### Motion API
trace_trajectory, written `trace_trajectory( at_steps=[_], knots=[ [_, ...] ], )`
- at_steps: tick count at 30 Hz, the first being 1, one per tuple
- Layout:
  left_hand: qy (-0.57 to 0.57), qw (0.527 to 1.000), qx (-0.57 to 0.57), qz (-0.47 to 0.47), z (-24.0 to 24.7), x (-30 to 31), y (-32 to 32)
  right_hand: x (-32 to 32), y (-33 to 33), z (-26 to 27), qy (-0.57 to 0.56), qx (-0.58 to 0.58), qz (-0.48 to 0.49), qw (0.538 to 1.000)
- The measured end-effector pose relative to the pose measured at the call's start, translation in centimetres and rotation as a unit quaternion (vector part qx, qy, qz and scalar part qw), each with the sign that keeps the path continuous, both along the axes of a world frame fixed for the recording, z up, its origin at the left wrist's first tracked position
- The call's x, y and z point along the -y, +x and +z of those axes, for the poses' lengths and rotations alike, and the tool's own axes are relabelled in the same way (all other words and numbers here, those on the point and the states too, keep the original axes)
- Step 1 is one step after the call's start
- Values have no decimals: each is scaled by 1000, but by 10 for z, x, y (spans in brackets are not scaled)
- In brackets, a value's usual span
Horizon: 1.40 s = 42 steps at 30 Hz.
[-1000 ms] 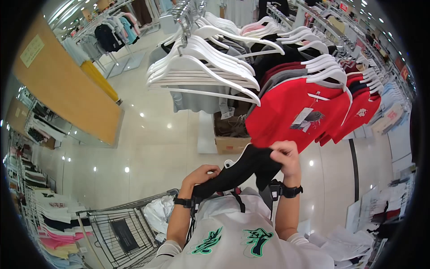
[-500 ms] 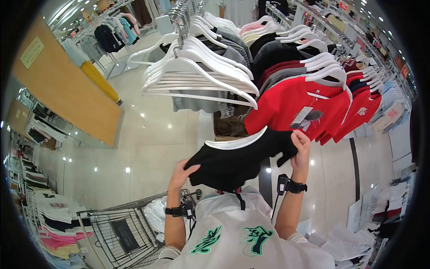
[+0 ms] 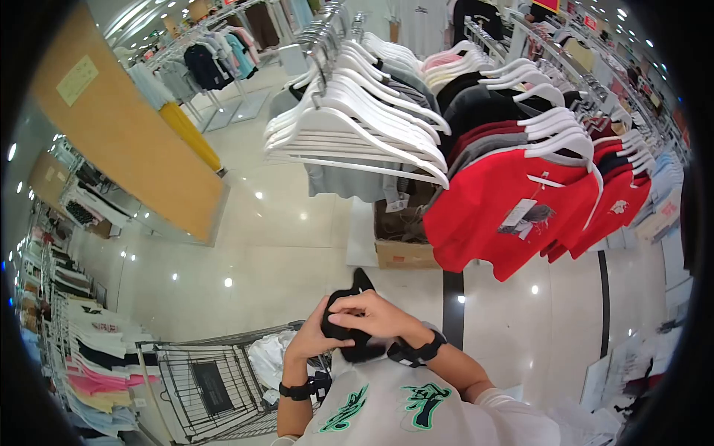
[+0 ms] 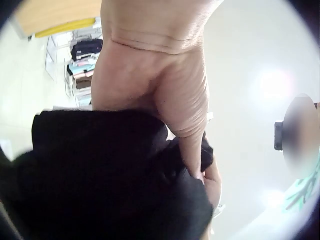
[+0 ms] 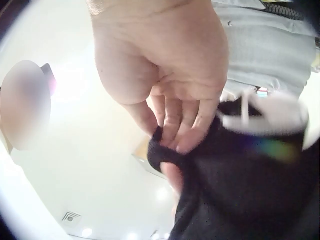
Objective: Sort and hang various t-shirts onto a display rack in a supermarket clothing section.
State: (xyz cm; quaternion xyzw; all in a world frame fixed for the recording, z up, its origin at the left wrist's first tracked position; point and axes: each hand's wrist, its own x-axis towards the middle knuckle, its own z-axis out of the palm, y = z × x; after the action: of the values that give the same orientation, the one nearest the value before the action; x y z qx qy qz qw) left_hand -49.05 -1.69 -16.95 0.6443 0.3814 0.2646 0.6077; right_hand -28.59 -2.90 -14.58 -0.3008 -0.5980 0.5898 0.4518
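Left hand (image 3: 309,338): curled round a bunched black garment (image 3: 360,346) from the cart side, thumb sunk into the cloth, nothing else held.
Right hand (image 3: 368,316): fingers bent over the top of the same bundle, tips pinching a fold.
Garment's place: squeezed small between both hands, close before the chest, above the near rim of the wire cart (image 3: 201,372) and well apart from the red T-shirts (image 3: 513,215) and the white hangers (image 3: 357,134) on the rack.
Step in hand, as judged: gathering the cloth into a compact bundle.
Doing it well: probably best to keep the left palm cupped as the anchor and tuck loose ends inward with the right fingertips — the point sticking up above the knuckles looks likeliest to slip free.
Head view alone: both hands together, the rack, the cart, a cardboard box (image 3: 401,249) on the floor under the clothes.
Left wrist view alone: left hand (image 4: 150,85) with its thumb pressed deep into the garment (image 4: 100,175), which fills the lower frame.
Right wrist view alone: right hand (image 5: 165,75) from the palm side, fingers hooked on the garment (image 5: 240,185) edge — plus a pale blurred shape beside it, too soft to identify.
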Motion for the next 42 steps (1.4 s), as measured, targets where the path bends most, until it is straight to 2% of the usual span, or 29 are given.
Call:
trace_trajectory(
  at_steps=[2,3,5,6,7,8,9,10,11,12,13,14,15,16,18,20,21,22,24,26,28,29,30,32,34,36,38,40,42],
  knots=[
    [-20,996,-89,3,5,-5,-19,-9,14,5,-12,118,23,993],
    [26,997,-44,64,11,-2,-25,-12,21,12,5,46,44,998],
    [120,963,-117,210,13,5,-60,-18,49,21,19,41,19,999],
    [88,944,-95,305,14,12,-78,-21,67,26,30,32,-7,999],
    [81,912,-5,401,1,22,-101,-22,85,38,23,24,-48,998],
    [53,867,109,483,18,35,-107,-21,104,53,15,16,-90,996],
    [85,822,143,545,31,48,-122,-19,121,65,18,-9,-141,990],
    [113,794,204,561,46,64,-133,-19,136,75,20,-32,-191,981],
    [203,731,187,624,2,83,-196,-22,151,81,56,-29,-241,968],
    [498,673,-80,541,-31,116,-264,-28,164,87,92,-25,-289,952],
    [447,577,-96,677,7,120,-232,-36,176,90,112,-16,-336,935],
    [566,438,-248,653,7,131,-272,-46,184,93,132,-8,-381,915],
    [578,378,-374,619,26,146,-282,-55,187,100,121,3,-427,896],
    [446,487,-173,730,17,167,-315,-67,197,98,147,21,-434,888],
    [482,444,-79,751,57,158,-269,-87,206,101,141,33,-442,885],
    [403,363,-198,817,39,163,-303,-108,214,103,157,68,-441,881],
    [277,368,-80,884,61,147,-272,-116,216,106,167,105,-440,876],
    [243,360,-283,855,24,158,-310,-123,217,112,169,103,-438,877],
    [284,369,-485,740,13,135,-271,-135,216,131,207,249,-424,846],
    [155,560,-545,604,-24,132,-277,-151,220,145,230,285,-424,828],
    [9,682,-519,515,-66,128,-277,-170,227,157,199,365,-430,801],
    [-127,741,-498,432,-112,127,-304,-183,233,154,214,353,-442,796],
    [-259,779,-462,336,-162,123,-330,-194,233,152,215,353,-442,796],
    [-209,769,-547,258,-228,106,-317,-215,235,147,223,406,-399,791],
    [-114,843,-434,295,-250,84,-272,-238,239,130,209,457,-347,792],
    [-58,861,-379,335,-269,65,-214,-260,240,103,219,468,-374,770],
    [62,855,-364,365,-308,47,-168,-262,235,98,208,461,-376,776],
    [-28,890,-311,333,-298,41,-120,-254,226,94,196,449,-381,784],
    [-4,877,-275,395,-323,47,-89,-241,222,100,221,493,-303,785]
  ],
)
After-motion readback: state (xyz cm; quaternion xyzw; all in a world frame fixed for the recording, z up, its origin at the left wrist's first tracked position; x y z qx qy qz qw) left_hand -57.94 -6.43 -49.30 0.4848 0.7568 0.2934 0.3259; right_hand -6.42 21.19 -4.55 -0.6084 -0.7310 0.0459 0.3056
